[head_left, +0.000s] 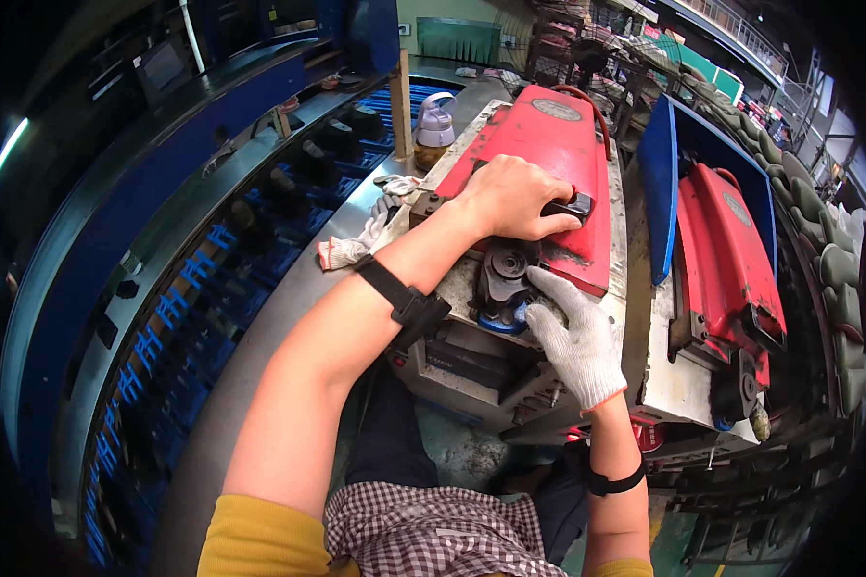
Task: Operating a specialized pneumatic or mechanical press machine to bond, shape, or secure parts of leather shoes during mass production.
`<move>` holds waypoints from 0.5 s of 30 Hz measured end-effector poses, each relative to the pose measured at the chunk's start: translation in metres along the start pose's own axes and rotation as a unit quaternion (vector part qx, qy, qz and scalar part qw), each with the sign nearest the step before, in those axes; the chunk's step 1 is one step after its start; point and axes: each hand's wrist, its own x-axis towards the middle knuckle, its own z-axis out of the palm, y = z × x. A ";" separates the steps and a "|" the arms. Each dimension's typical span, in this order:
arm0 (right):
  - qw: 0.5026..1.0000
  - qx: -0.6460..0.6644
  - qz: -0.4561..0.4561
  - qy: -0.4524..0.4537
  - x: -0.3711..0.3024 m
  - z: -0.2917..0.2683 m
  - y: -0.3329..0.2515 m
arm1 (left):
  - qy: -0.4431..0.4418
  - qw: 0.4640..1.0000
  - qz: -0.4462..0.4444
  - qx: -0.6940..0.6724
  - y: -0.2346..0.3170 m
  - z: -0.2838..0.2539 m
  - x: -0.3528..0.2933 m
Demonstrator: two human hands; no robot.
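My bare left hand (520, 199) is closed around the black handle (577, 205) that runs across the red machine cover (520, 125). Below the cover's front end sits a black rounded part (506, 274) with a blue base (502, 320); I cannot make out its exact kind. Against its right side is my right hand (579, 341), in a white knit glove with an orange cuff edge. The right fingers are spread, their tips at the black part, and whether they press on it cannot be told.
A loose white glove (351, 248) lies on the metal ledge to the left, near a lidded bottle (434, 130). Farther left runs a conveyor (197, 279) with blue slats. On the right stands a second red-covered machine (726, 250) beside a blue panel (662, 183).
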 end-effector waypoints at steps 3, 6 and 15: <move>0.999 0.010 -0.027 0.020 0.001 0.004 0.007 | 0.027 0.999 -0.020 -0.018 -0.002 0.003 0.000; 0.999 0.011 -0.042 0.030 0.000 0.005 0.008 | 0.011 0.998 -0.055 -0.039 0.000 0.002 0.001; 0.999 0.010 -0.028 0.040 -0.003 0.005 0.006 | -0.007 0.991 -0.093 -0.097 0.002 -0.002 0.005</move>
